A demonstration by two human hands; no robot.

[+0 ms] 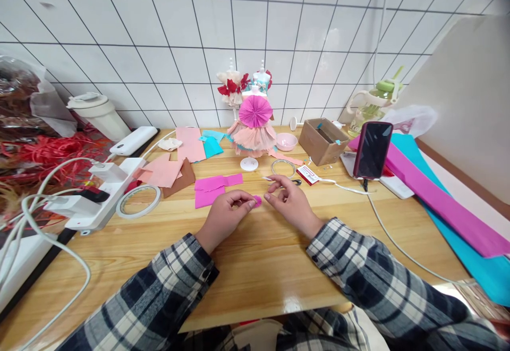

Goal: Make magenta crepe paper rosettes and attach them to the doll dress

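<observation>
Left fingers (pixel 252 204) around pink paper piece (pixel 258 200)

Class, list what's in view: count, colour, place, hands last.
Dress forms: three, multicoloured, back
Bowl: one, pink, back
Box: one, brown, right
Jug: one, green, back
Phone: one, dark, right
Long sheets: several, mixed, right
Card pack: one, red-white, centre
Coil: one, pale, centre
Cut paper: several, mixed, left
Tape roll: one, white, left
Power strip: one, white, left
Cup: one, white, back left
Shreds: many, red, left
Table: one, wooden, beneath
Small piece: one, magenta, left fingertips
Sleeves: two, navy, front
Left hand: one, bare, centre
Right hand: one, bare, centre
</observation>
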